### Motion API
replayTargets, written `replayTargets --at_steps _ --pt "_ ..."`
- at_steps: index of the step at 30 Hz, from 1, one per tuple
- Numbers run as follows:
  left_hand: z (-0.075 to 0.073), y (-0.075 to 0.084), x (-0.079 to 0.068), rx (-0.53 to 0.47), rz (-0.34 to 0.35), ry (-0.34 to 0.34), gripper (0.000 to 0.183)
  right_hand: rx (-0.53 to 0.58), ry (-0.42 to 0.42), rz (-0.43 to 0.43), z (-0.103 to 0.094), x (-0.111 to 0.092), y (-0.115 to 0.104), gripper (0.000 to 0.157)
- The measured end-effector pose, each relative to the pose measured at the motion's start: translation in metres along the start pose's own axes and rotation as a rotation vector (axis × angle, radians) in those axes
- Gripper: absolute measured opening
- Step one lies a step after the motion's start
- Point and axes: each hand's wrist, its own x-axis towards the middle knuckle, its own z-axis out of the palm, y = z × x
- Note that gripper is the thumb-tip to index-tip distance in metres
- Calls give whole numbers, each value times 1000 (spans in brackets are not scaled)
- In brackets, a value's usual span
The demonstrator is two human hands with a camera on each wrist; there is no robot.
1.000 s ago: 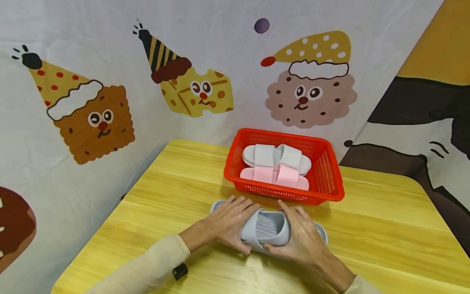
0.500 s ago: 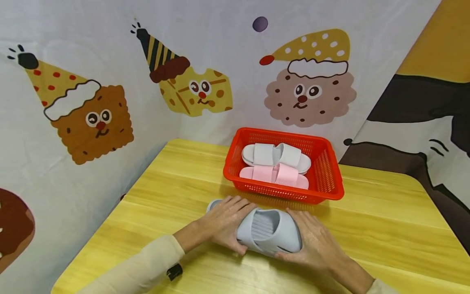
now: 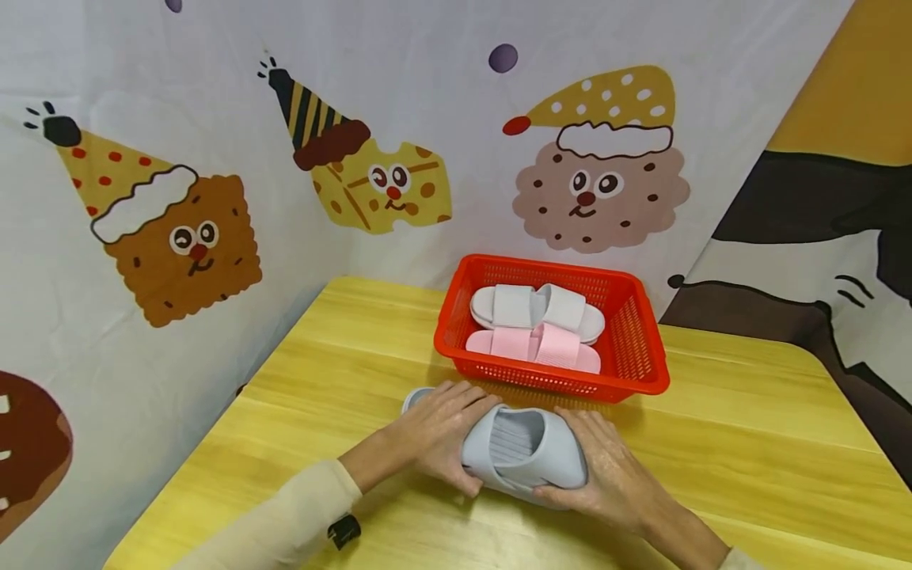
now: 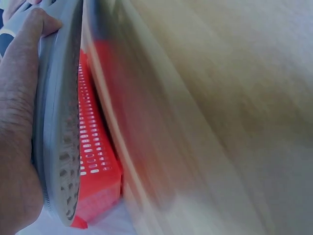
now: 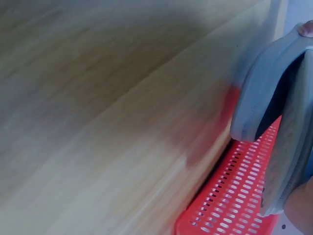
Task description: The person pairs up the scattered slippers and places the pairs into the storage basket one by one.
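Observation:
A pair of light blue-grey slippers [image 3: 563, 457] is between both hands, just in front of the red basket in the head view. My left hand [image 3: 443, 437] grips the left part, fingers over the top and thumb at the near side. At the right end, my right hand [image 3: 614, 475] holds the rounded part of the strap between thumb and fingers. The left wrist view shows a patterned sole edge [image 4: 68, 147] beside the left hand. In the right wrist view, two slipper parts [image 5: 257, 93] stand at an angle, a dark gap between them.
Behind the hands a red perforated basket [image 3: 644, 348] holds white slippers [image 3: 513, 307] and pink slippers [image 3: 559, 345]. A small black object [image 3: 345, 530] shows by the left sleeve. The wooden table [image 3: 335, 348] meets a cartoon-printed cloth wall [image 3: 470, 237] at its back.
My right hand has shifted right to the end of the strap, uncovering more of it. The slipper end that showed beyond that hand is out of sight. Over the last half second little moved.

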Motion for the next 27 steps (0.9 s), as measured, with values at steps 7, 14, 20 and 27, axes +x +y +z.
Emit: replayTargets --at_steps 7,14,20,27 --pt "-3 0 2 25 9 -5 108 22 16 5 1 -1 -2 98" --pt "-1 2 6 53 28 1 109 -3 40 -17 5 -2 -1 97" --pt "-1 2 12 73 40 20 109 1 83 -37 5 4 0 95" --pt "3 3 -3 20 -22 3 113 -81 8 -71 6 4 1 107"
